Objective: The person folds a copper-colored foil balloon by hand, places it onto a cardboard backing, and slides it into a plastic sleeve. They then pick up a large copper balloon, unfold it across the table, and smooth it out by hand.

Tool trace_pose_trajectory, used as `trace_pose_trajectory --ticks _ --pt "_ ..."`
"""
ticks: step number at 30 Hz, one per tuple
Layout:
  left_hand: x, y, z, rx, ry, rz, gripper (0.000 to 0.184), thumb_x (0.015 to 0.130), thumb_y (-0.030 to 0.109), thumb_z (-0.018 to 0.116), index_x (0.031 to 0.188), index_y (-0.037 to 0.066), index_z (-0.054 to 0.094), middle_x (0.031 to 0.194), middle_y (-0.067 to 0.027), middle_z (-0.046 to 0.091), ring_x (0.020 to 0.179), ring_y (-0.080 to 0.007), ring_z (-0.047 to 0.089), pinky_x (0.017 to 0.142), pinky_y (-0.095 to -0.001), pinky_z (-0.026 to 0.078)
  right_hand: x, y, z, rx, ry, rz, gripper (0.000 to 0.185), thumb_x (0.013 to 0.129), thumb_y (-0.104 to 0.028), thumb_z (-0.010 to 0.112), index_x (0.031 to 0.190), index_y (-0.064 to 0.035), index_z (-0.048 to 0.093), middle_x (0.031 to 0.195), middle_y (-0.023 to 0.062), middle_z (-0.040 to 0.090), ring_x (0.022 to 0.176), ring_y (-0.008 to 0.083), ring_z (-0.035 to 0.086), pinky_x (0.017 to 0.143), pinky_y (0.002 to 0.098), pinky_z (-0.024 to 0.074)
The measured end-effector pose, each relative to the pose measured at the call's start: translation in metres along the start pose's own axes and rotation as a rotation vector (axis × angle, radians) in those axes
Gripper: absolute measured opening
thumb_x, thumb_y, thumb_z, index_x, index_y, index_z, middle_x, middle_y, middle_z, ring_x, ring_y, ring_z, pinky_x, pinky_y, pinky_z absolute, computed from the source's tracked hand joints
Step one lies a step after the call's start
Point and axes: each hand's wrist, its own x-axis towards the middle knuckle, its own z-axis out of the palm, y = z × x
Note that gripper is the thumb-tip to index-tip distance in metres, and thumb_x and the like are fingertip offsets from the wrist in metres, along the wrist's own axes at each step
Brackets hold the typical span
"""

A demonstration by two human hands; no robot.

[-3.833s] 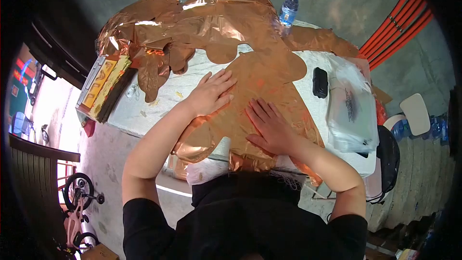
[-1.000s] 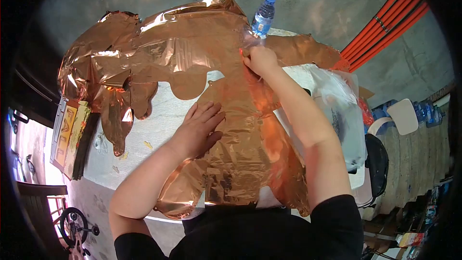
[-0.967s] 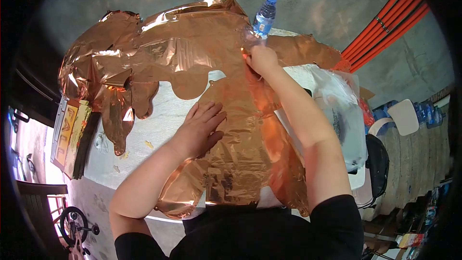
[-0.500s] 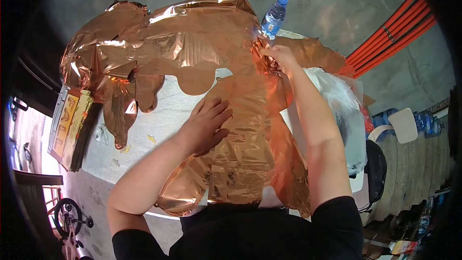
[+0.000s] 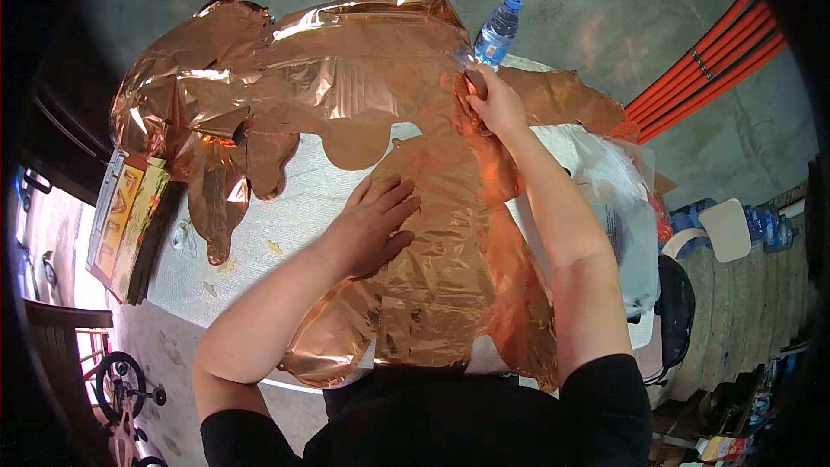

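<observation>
A large flat copper-coloured foil balloon spreads over the white-covered table, with rounded lobes and a wrinkled middle. My left hand lies on its central strip, fingers stretched out and pressing on the foil. Higher up on the right, my right hand is closed around a gathered fold of the same foil, beside the bottle. The fingertips there are partly hidden by the hand and the crumpled foil.
A blue-capped water bottle stands at the far edge. On the left are stacked printed packs; a clear plastic bag lies at right. Beyond are orange pipes, a chair and a small bike.
My right hand has shifted slightly up and left, and its grip on the foil has turned. The crumpled fold under it has flattened somewhat. My left hand stays in place.
</observation>
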Motion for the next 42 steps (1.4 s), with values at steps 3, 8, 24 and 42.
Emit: trace_pose_trajectory --ticks 3,8,24,42 --pt "0.000 0.002 -0.003 -0.027 -0.007 -0.013 0.048 0.088 0.025 0.060 0.131 0.006 0.049 0.142 -0.0142 0.043 0.136 -0.0330 0.033 0.114 -0.0497 0.021 -0.002 -0.006 -0.002 -0.036 -0.001 -0.075 0.050 0.078 -0.022 0.072 0.123 -0.0176 0.050 0.088 0.0141 0.066 0.084 0.0354 0.064 0.072 0.0443 0.0494" --pt "-0.001 0.001 0.000 -0.006 -0.016 -0.011 0.049 0.088 0.025 0.060 0.132 0.006 0.048 0.141 -0.0140 0.043 0.136 -0.0328 0.033 0.114 -0.0494 0.020 0.001 0.000 0.003 -0.084 -0.070 0.007 0.030 0.080 -0.024 0.070 0.105 -0.0092 0.063 0.086 0.0151 0.067 0.081 0.0356 0.064 0.071 0.0450 0.0496" --pt "0.001 0.004 -0.005 -0.018 -0.023 -0.008 0.049 0.088 0.025 0.061 0.131 0.006 0.049 0.142 -0.0138 0.042 0.137 -0.0325 0.032 0.114 -0.0481 0.021 0.063 0.070 -0.141 0.300 0.008 0.383 0.015 0.076 -0.014 0.071 0.087 -0.0028 0.071 0.074 0.0073 0.070 0.067 0.0176 0.064 0.063 0.0318 0.0511" --pt "0.000 0.006 -0.009 -0.055 -0.043 -0.031 0.051 0.089 0.022 0.061 0.135 0.005 0.047 0.143 -0.0167 0.042 0.138 -0.0342 0.031 0.115 -0.0496 0.019 0.015 -0.145 -0.320 0.233 0.212 -0.487 0.022 0.098 -0.016 0.047 0.106 0.0000 0.061 0.099 0.0073 0.062 0.085 0.0156 0.060 0.076 0.0282 0.0482"
